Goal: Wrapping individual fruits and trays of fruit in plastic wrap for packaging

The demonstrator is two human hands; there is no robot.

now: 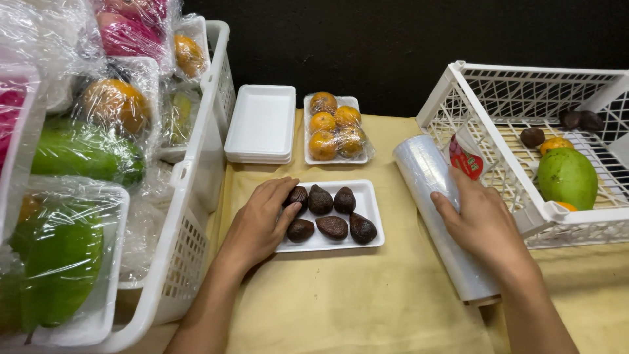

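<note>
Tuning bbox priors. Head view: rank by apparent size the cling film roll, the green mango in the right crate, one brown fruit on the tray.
1. cling film roll, though nearest the camera
2. green mango
3. brown fruit, clearly smallest
</note>
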